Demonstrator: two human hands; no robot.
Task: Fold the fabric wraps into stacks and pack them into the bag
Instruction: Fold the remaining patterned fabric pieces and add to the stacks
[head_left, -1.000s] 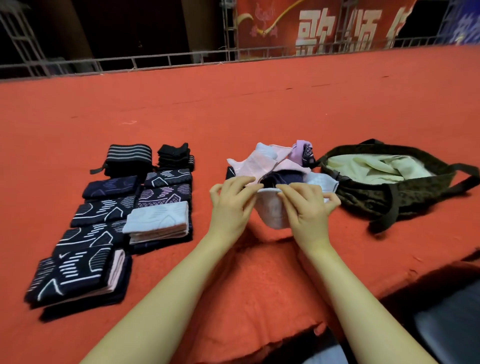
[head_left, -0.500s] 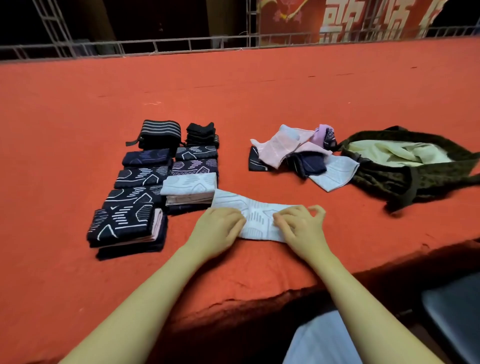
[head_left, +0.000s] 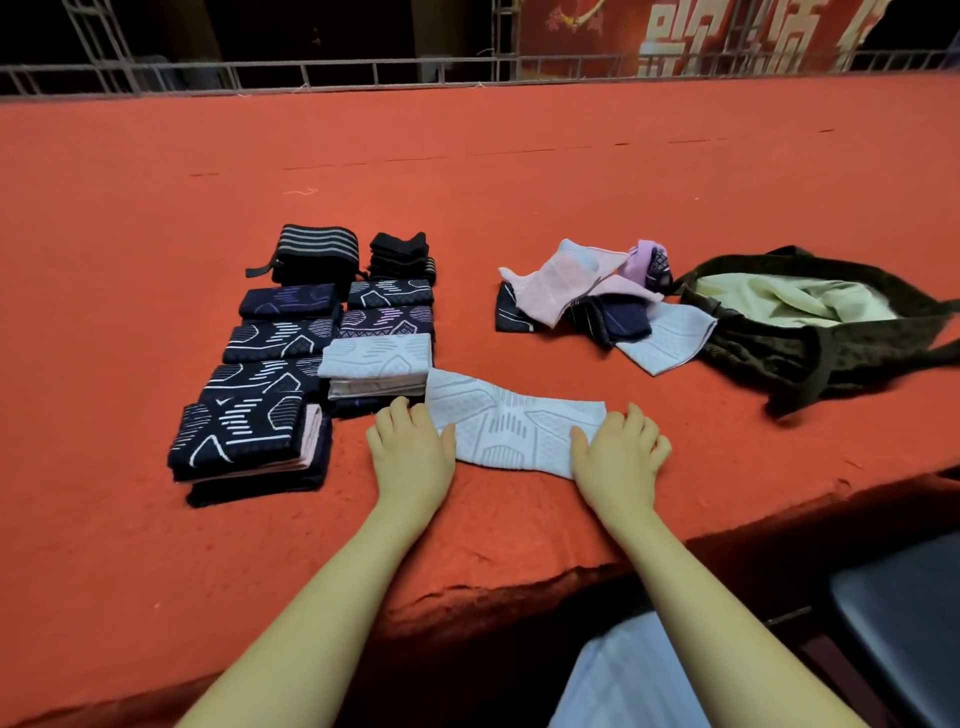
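Your table (head_left: 519, 208) wears a red cover that looks like matt, fuzzy felt, rough and lumpy at the near edge. The white wrap (head_left: 514, 431) under your hands is soft knit cloth with a raised, bumpy pattern. The folded dark stacks (head_left: 280, 364) are the same kind of knit cloth. The bag (head_left: 831, 353) is dull dark cloth with a pale cloth lining. The rail (head_left: 363, 73) behind looks like metal.

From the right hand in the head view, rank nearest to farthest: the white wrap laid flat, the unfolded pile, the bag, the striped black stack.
1. White wrap, under the right hand.
2. Unfolded pile, beyond the hand.
3. Bag, far right.
4. Striped black stack, far left, back row.
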